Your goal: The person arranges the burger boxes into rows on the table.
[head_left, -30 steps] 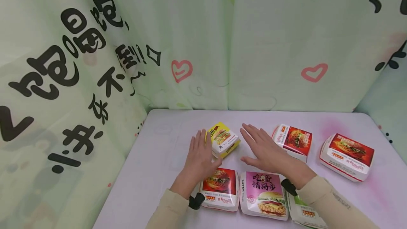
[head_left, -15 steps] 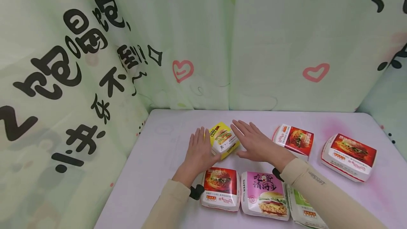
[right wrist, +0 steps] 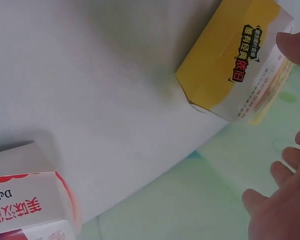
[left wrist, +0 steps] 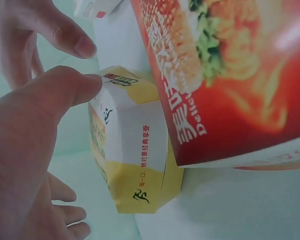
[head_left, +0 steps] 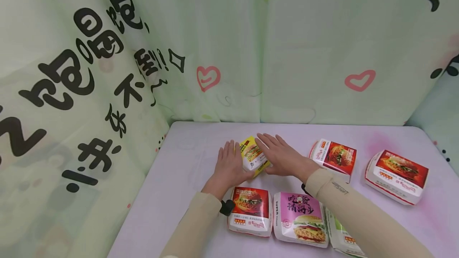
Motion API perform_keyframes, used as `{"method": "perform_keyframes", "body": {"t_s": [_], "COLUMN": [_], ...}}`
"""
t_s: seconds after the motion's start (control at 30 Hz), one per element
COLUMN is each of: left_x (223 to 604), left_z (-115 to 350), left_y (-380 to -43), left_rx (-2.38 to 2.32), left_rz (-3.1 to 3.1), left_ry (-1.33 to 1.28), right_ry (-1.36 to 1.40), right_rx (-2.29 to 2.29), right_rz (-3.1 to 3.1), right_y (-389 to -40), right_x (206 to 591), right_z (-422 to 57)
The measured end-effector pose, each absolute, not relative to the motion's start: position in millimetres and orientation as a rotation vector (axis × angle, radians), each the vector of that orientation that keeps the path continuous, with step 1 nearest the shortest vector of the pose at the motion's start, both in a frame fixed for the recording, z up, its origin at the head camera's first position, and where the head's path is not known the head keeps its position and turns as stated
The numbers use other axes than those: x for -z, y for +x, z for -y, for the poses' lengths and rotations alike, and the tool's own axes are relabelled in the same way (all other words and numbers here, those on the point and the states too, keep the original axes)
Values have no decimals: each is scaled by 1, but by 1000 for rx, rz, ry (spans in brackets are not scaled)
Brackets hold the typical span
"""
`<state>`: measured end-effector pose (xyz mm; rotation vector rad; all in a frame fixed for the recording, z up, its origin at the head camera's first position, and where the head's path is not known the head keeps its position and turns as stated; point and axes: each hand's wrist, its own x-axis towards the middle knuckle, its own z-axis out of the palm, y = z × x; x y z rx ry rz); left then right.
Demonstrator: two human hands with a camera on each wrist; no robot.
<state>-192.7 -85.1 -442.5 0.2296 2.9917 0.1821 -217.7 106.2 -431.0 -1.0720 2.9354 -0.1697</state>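
A: Hands first?
B: Your left hand [head_left: 227, 166] had its fingers straight and thumb out, at the yellow box's [head_left: 252, 156] left side. Your right hand [head_left: 283, 156], fingers straight too, reached over its right side. Neither pinched anything; couldn't tell if they touched it.
A: And the box?
B: On the table [head_left: 193, 150], between your hands, turned askew.
A: What could've gone wrong from there?
B: My guess: uneven pressure. One hand pushing first might've skidded or spun it; squeezing hard might've dented it. Your left wrist was also near the near red box [head_left: 251, 210], so a low swing could've knocked that into the pink box [head_left: 301, 218] just beside it.
A: Further out?
B: Green box [head_left: 338, 236] right of pink, partly hidden by your right sleeve [head_left: 358, 206]. Then the inner red box [head_left: 335, 156], then the outer red box [head_left: 398, 176].
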Motion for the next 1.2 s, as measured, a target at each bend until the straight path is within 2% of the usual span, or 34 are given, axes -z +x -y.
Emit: {"method": "perform_keyframes", "body": {"t_s": [0.4, 1.2], "left_x": [443, 459], "left_z": [74, 56], "left_y": [-206, -217], "left_rx": [-138, -146], "left_rz": [-2949, -2886], "left_ry": [242, 38], "right_ry": [-1080, -1020], "right_rx": [82, 90], "right_rz": [-2893, -2899], "right_y": [-227, -234], "right_x": [433, 460], "right_z": [-95, -100]}}
